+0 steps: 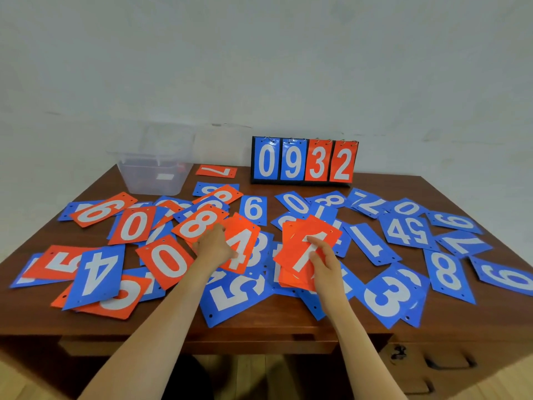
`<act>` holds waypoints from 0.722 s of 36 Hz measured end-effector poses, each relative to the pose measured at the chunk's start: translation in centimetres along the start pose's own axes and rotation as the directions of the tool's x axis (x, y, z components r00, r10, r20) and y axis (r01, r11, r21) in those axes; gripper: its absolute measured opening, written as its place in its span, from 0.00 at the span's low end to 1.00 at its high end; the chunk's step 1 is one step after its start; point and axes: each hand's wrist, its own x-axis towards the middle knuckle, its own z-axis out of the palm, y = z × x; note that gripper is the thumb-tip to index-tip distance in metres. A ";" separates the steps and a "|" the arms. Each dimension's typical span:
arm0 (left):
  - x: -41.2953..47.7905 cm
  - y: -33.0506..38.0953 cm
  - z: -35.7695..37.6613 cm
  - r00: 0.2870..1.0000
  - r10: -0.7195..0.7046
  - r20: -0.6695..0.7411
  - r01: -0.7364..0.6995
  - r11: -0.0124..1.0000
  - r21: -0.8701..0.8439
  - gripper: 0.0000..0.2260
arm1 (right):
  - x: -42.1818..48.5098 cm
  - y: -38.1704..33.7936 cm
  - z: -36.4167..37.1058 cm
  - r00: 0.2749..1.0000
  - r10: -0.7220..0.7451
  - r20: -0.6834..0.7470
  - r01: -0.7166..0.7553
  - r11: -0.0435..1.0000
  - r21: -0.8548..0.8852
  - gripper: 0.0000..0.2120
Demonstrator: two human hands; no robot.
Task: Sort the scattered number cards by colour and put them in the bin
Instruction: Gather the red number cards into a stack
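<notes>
Two hands on orange cards, dozens more scattered

From the head camera we see our left hand (pixel 213 245) pinching the left edge of an orange card with a white 4 (pixel 245 241). That card lies tilted, just beside an orange card with a white 8 (pixel 199 223). Our right hand (pixel 326 264) grips a stack of orange cards (pixel 291 255) over the blue cards in the middle, its thumb across the white 1 on top. Loose number cards overlap across the brown wooden table (pixel 173 321), orange mostly to the left and blue mostly to the right. Among them, a blue card with a white 5 (pixel 230 295) lies near the front edge. The clear plastic bin (pixel 155 174) stands at the far left corner; we cannot tell what is inside. A flip scoreboard reading 0932 (pixel 302 161) stands upright at the far edge, to the right of the bin
</notes>
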 end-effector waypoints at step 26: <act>-8.7 5.0 1.9 0.971 0.198 -0.136 -0.240 0.829 -0.506 0.10 | -1.7 -2.1 1.1 0.991 -0.126 0.052 0.117 0.982 0.151 0.22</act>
